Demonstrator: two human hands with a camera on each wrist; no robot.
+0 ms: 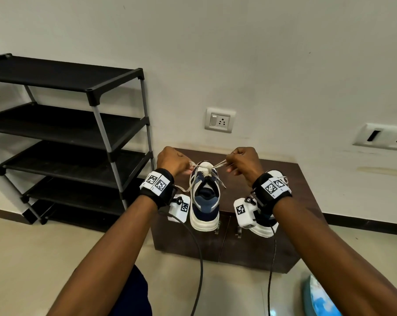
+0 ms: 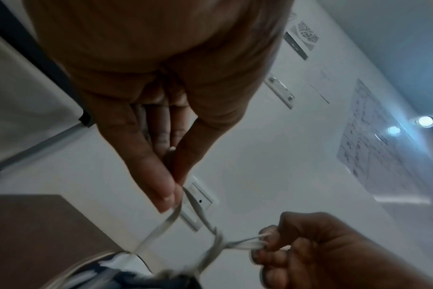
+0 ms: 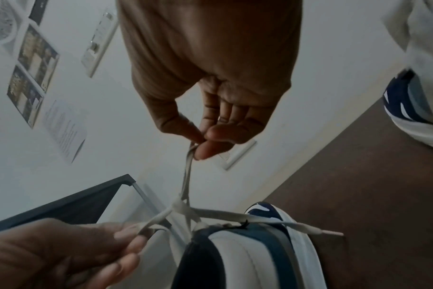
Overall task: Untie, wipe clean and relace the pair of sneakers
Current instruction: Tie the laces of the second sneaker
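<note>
Pinching a lace [image 1: 218, 165] loop each, the left hand [image 1: 171, 161] and right hand [image 1: 244, 162] draw the bow over the sneaker [image 1: 204, 197] on the desk [image 1: 282, 179]. Lace: soft, light; grip loops near the knot.

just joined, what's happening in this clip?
A person is working the lace on a navy-and-white sneaker that stands on a low brown cabinet. The left hand and right hand each pinch a loop of it, pulled apart across a knot over the tongue. The second sneaker sits beside it, mostly behind the right wrist. An empty black shoe rack stands to the left.
</note>
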